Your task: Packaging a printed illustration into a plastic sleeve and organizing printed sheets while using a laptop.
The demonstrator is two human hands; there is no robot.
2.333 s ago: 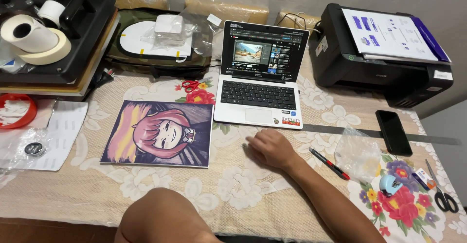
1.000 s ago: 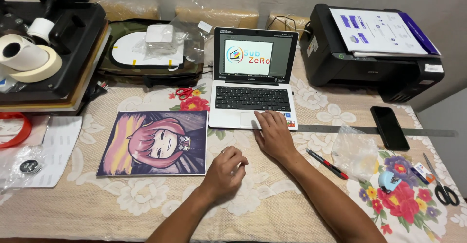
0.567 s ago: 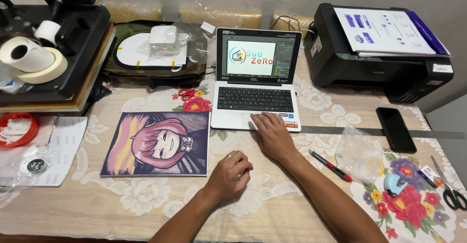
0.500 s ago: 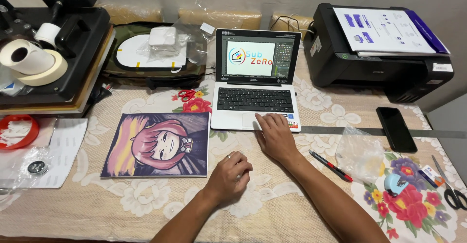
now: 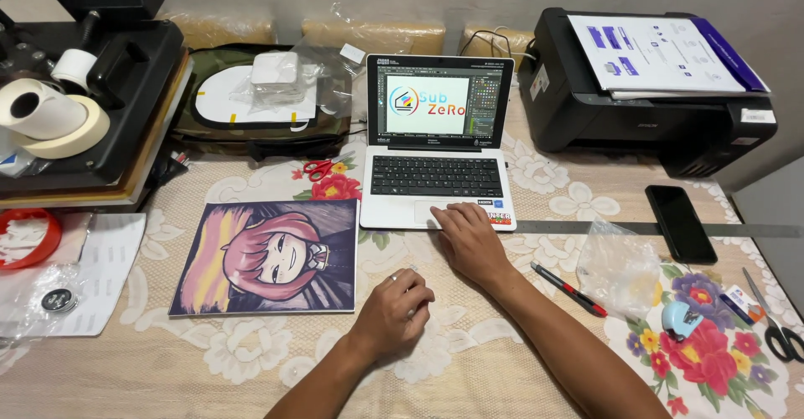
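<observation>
Head view, step: I read this as laptop work at the trackpad, with a design open on the screen (image 5: 439,105); this is my judgement from the hand's place.
Right hand (image 5: 471,241): centre of the frame, fingers spread flat and open, tips on the trackpad at the laptop's (image 5: 435,147) front edge, grasping nothing.
Left hand (image 5: 394,307): lower centre, loosely curled into a soft fist, resting on the tablecloth (image 5: 251,352); a ring shows on one finger. I cannot tell whether anything sits inside the curl.
Laptop place: upper centre, lid up, keyboard facing me.
Print (image 5: 270,256): left of centre, a cartoon face with pink hair, lying flat just beside the left hand and not touched.
Right side: printer (image 5: 645,100) upper right, phone (image 5: 680,222) across a long ruler (image 5: 586,228), pen (image 5: 568,288) near the right forearm, clear bag (image 5: 620,268), scissors (image 5: 775,327) at the far right edge.
Left side: heat press (image 5: 92,92) with tape rolls (image 5: 50,117) upper left.
Next move, my judgement: small finger strokes on the pad, wrist steady, eyes on the screen; the left hand would need to uncurl before it could reach the keys or the print.
</observation>
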